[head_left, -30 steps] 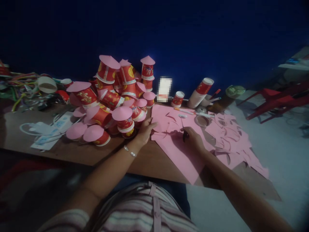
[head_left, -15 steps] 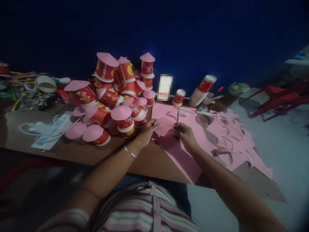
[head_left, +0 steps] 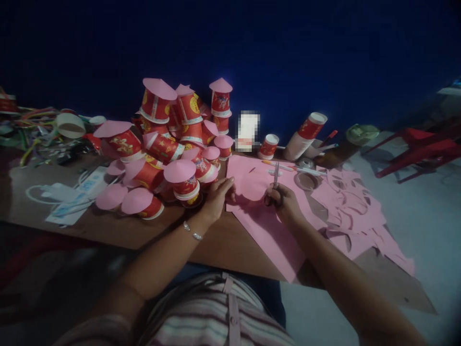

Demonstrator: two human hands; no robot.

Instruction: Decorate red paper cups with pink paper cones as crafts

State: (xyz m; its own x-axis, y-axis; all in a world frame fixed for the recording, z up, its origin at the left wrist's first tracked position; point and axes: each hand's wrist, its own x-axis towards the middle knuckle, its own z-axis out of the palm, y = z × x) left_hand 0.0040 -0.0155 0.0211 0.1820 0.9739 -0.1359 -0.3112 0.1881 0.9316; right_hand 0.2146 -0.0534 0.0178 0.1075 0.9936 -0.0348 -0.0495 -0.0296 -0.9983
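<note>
My right hand [head_left: 283, 199] is wrapped round the handles of a pair of scissors [head_left: 276, 178], whose blades point away from me over pink paper. A round pink paper piece [head_left: 254, 185] lies between my hands on a larger pink sheet [head_left: 281, 245]. At the left edge of that sheet, my left hand [head_left: 220, 196] has its fingers curled near the round piece; whether they grip any paper is too dim to tell. Red paper cups with pink cone tops [head_left: 181, 171] are piled just left of my left hand.
Pink paper scraps [head_left: 353, 202] spread at the right beside a tape roll [head_left: 306, 180]. Pens [head_left: 288, 166], a single cup [head_left: 268, 146] and stacked cups [head_left: 308, 134] stand or lie behind. A power strip [head_left: 77, 197] lies left; a red stool [head_left: 421, 149] is far right.
My left hand has come away from the round pink piece, which now lies on the sheet. My right hand and the scissors have moved slightly right, away from it.
</note>
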